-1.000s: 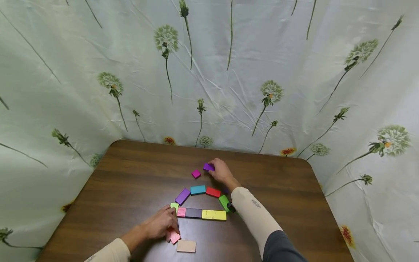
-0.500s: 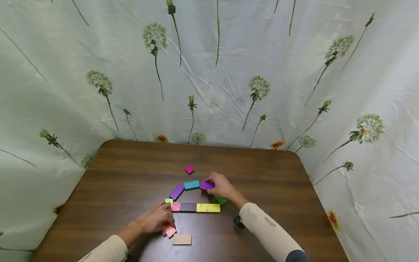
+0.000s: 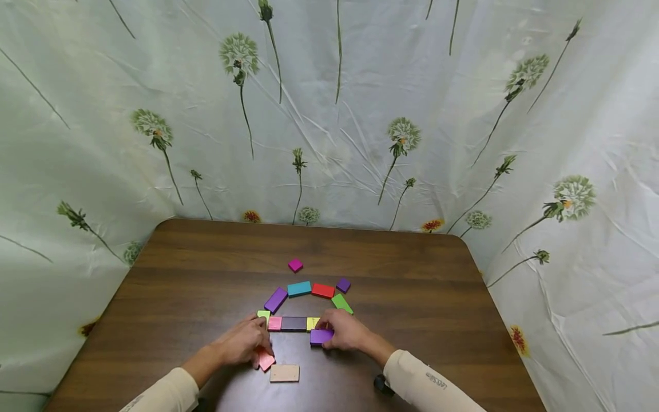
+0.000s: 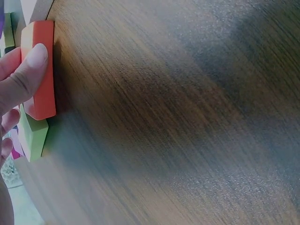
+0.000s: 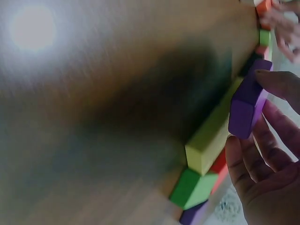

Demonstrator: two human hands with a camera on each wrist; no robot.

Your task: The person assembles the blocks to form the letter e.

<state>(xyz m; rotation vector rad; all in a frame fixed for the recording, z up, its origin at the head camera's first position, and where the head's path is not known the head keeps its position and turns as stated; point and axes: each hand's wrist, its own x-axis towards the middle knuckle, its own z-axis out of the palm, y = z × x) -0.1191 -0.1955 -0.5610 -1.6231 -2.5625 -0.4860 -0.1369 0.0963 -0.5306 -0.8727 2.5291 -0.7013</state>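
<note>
My right hand point(image 3: 346, 331) pinches a purple block point(image 3: 320, 337) over the near edge of the yellow block point(image 3: 312, 324). In the right wrist view, the thumb lies on top of this purple block point(image 5: 243, 110), with fingers underneath. My left hand point(image 3: 244, 341) holds a salmon-pink block point(image 3: 266, 360), its thumb across the block's face point(image 4: 43, 89) in the left wrist view. A light green block point(image 3: 264, 314) lies by the left fingers. A row of a small pink block point(image 3: 275, 324), a dark block point(image 3: 294, 324) and the yellow block runs between the hands.
Behind the row, a purple block point(image 3: 276, 300), a teal block point(image 3: 300, 289), a red block point(image 3: 323, 290) and a green block point(image 3: 342, 304) form an arch. Small magenta point(image 3: 296, 265) and purple point(image 3: 343, 285) blocks lie beyond. A beige block point(image 3: 285, 373) lies in front. A flowered curtain point(image 3: 329, 114) hangs behind the table.
My right hand has carried the purple block from the far side, over the arch, down toward me to the yellow block. The left hand stays on the salmon-pink block. The head view has shifted slightly.
</note>
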